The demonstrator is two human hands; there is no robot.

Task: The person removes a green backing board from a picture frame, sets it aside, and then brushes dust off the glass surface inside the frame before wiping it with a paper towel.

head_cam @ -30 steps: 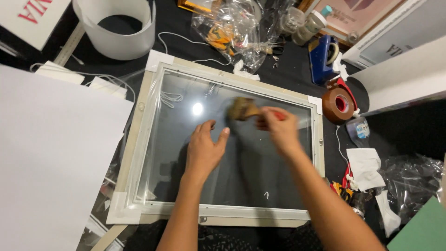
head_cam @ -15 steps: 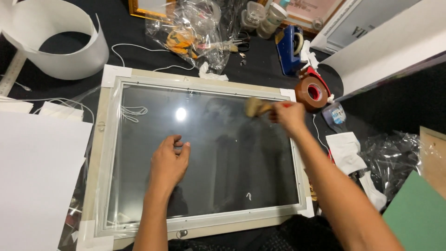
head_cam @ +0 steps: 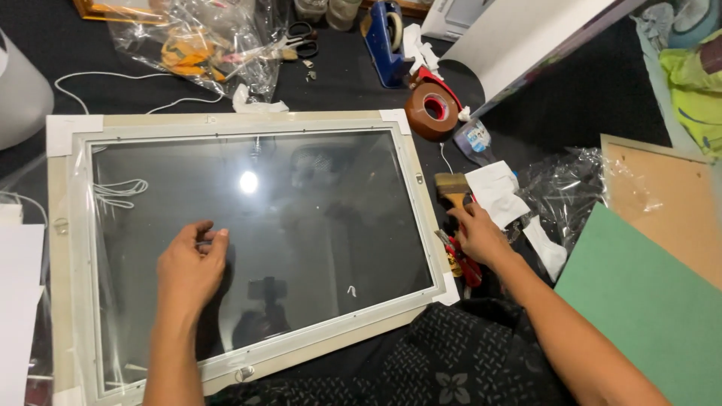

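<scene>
Head view looks straight down on a large picture frame (head_cam: 241,124) lying flat on a black counter (head_cam: 571,113), its pale cream border running round a dark glass pane (head_cam: 316,225). The glass is glossy and mirrors a ceiling light as a bright spot, along with dim shapes of the person above it. White tape patches cover the frame's upper corners, and clear film wraps its left edge, where a loop of white cord (head_cam: 120,188) shows. A small metal hanger sits on the bottom rail.

The left hand (head_cam: 188,267) rests on the lower left part of the glass, its fingers (head_cam: 214,240) curled loosely inward with the tips touching the pane; they grip nothing.

The right hand (head_cam: 477,237) lies off the frame, just beside its right rail, laid over the handle of a flat paintbrush (head_cam: 453,188) whose pale bristles point away from the person. Its fingers are bent down onto the handle, though whether they truly clasp it cannot be told. A red-handled tool (head_cam: 460,262) lies just under this hand.

Near the brush lie white paper scraps (head_cam: 496,192). A brown tape roll (head_cam: 431,111) and a blue tape dispenser (head_cam: 383,41) stand beyond the frame's upper right corner. A green board (head_cam: 639,293) lies at right.
</scene>
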